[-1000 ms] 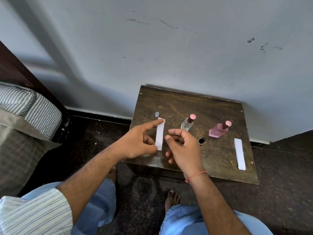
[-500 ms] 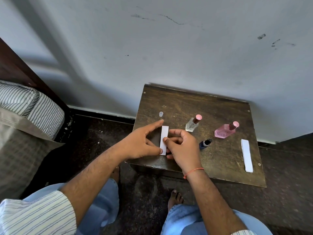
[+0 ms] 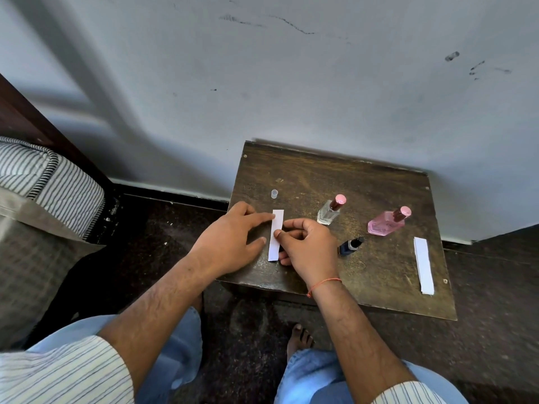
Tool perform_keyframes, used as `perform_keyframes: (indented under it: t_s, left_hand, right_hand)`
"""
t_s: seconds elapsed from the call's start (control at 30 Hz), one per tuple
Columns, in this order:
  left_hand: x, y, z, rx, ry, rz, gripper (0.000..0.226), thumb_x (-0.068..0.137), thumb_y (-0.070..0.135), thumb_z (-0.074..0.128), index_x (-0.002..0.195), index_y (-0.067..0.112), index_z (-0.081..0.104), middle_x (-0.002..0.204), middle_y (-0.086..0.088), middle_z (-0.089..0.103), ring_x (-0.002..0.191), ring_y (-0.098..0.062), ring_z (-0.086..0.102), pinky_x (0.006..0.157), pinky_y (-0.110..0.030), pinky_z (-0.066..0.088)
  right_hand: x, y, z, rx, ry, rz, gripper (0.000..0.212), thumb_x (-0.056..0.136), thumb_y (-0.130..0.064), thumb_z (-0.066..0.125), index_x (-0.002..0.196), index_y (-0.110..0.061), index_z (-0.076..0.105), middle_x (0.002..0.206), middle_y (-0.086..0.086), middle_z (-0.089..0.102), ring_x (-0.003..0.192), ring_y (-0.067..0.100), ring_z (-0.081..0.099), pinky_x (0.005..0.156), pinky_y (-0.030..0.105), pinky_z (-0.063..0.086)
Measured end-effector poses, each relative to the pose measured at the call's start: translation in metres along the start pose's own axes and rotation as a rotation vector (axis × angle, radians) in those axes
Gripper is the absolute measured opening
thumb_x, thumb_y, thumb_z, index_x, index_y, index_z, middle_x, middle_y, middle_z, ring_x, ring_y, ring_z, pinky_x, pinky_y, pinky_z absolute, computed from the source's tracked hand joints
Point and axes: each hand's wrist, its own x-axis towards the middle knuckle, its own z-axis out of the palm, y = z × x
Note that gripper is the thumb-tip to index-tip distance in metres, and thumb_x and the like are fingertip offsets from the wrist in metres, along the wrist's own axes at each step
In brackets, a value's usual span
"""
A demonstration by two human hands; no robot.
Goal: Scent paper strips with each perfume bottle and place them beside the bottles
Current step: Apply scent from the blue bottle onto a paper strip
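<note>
Lowering onto the table, in the head view, is the strip: a second ago it was being held up off the wood between both hands, and now it is lying, or nearly lying, flat near the table's front left edge. Contact with the wood cannot be confirmed from this angle.

Left hand is spreading open, forefinger stretched out and touching the strip's far end, thumb close to its middle; it is no longer pinching. Right hand is curling at the strip's right edge, thumb and forefinger closing on it near the middle; the lower fingers are tucking beneath, hidden.

Reading for the task: this strip is probably being set down, though whether it is already scented cannot be told.

Positions: the strip is sitting between the two hands, touching both. Clear bottle is standing just right of the right hand. Blue bottle is leaning by the right knuckles. Pink bottle is standing farther right. A small cap is standing beyond the strip. Spare strips are lying well apart, at the right edge.
</note>
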Motion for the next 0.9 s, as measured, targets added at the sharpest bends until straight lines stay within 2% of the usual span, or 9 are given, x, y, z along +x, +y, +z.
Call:
perform_keyframes:
  t_s: [0.13, 0.37, 0.47, 0.57, 0.63, 0.7, 0.77, 0.83, 0.9]
  left_hand:
    - [-0.001, 0.002, 0.004, 0.078, 0.008, 0.035, 0.054, 0.099, 0.046, 0.067, 0.151, 0.048, 0.054, 0.120, 0.018, 0.043, 0.105, -0.005, 0.055, 0.093, -0.031, 0.058]
    - [0.000, 0.000, 0.010, 0.126, 0.044, 0.048, 0.051, 0.099, 0.050, 0.066, 0.148, 0.053, 0.055, 0.118, 0.019, 0.042, 0.109, -0.005, 0.054, 0.091, -0.035, 0.060]
    - [-0.001, 0.001, 0.010, 0.140, 0.058, 0.043, 0.050, 0.098, 0.052, 0.066, 0.147, 0.054, 0.056, 0.118, 0.020, 0.041, 0.109, -0.006, 0.055, 0.089, -0.036, 0.061]
    - [0.000, 0.001, 0.011, 0.152, 0.060, 0.044, 0.051, 0.098, 0.055, 0.066, 0.147, 0.055, 0.054, 0.118, 0.020, 0.041, 0.108, -0.007, 0.056, 0.088, -0.036, 0.062]
    - [0.001, 0.001, 0.011, 0.167, 0.058, 0.040, 0.052, 0.097, 0.057, 0.066, 0.147, 0.055, 0.053, 0.119, 0.020, 0.041, 0.107, -0.008, 0.057, 0.088, -0.037, 0.063]
    - [0.002, 0.002, 0.011, 0.174, 0.046, 0.032, 0.052, 0.097, 0.057, 0.065, 0.148, 0.054, 0.053, 0.120, 0.020, 0.041, 0.109, -0.008, 0.057, 0.090, -0.037, 0.062]
    - [0.003, 0.002, 0.009, 0.164, 0.033, 0.023, 0.052, 0.097, 0.057, 0.065, 0.148, 0.053, 0.054, 0.120, 0.021, 0.040, 0.110, -0.008, 0.057, 0.092, -0.037, 0.061]
    - [0.003, 0.003, 0.008, 0.163, 0.024, 0.016, 0.053, 0.097, 0.057, 0.065, 0.149, 0.053, 0.053, 0.121, 0.022, 0.039, 0.107, -0.006, 0.057, 0.091, -0.037, 0.061]
    - [0.003, 0.003, 0.008, 0.167, 0.013, 0.011, 0.054, 0.097, 0.058, 0.065, 0.150, 0.053, 0.052, 0.122, 0.023, 0.039, 0.105, -0.005, 0.056, 0.089, -0.037, 0.062]
  right_hand:
    - [-0.001, -0.003, 0.001, -0.031, 0.012, -0.012, 0.010, 0.093, -0.013, 0.081, 0.099, -0.018, 0.074, 0.074, 0.006, 0.078, 0.056, 0.022, 0.076, 0.052, 0.033, 0.063]
    - [-0.001, -0.006, 0.000, -0.072, 0.012, -0.033, 0.013, 0.092, -0.015, 0.082, 0.097, -0.020, 0.072, 0.071, 0.005, 0.077, 0.055, 0.022, 0.076, 0.053, 0.038, 0.064]
    - [-0.001, -0.004, -0.002, -0.170, 0.035, -0.085, 0.015, 0.087, -0.031, 0.084, 0.090, -0.029, 0.070, 0.070, -0.002, 0.075, 0.059, 0.019, 0.076, 0.063, 0.045, 0.066]
    - [-0.010, -0.014, -0.011, -0.402, 0.059, -0.187, 0.024, 0.089, -0.048, 0.078, 0.082, -0.028, 0.067, 0.069, -0.011, 0.071, 0.065, 0.002, 0.068, 0.067, 0.031, 0.058]
    - [-0.023, -0.029, -0.022, -0.539, 0.045, -0.249, 0.037, 0.091, -0.058, 0.071, 0.074, -0.026, 0.064, 0.065, -0.013, 0.066, 0.064, 0.002, 0.063, 0.062, 0.029, 0.051]
    - [-0.033, -0.039, -0.037, -0.649, -0.032, -0.260, 0.050, 0.090, -0.069, 0.065, 0.068, -0.023, 0.061, 0.060, -0.010, 0.063, 0.060, 0.008, 0.061, 0.058, 0.032, 0.049]
    - [-0.040, -0.043, -0.057, -0.798, -0.193, -0.198, 0.062, 0.089, -0.078, 0.058, 0.070, -0.019, 0.064, 0.062, -0.005, 0.069, 0.060, 0.014, 0.066, 0.060, 0.035, 0.054]
    - [-0.044, -0.040, -0.084, -0.908, -0.389, -0.042, 0.066, 0.092, -0.079, 0.055, 0.077, -0.016, 0.070, 0.069, -0.001, 0.077, 0.057, 0.014, 0.071, 0.060, 0.036, 0.059]
    - [-0.044, -0.036, -0.115, -0.928, -0.475, 0.146, 0.058, 0.094, -0.072, 0.062, 0.083, -0.017, 0.074, 0.070, -0.005, 0.079, 0.051, 0.009, 0.068, 0.052, 0.025, 0.052]
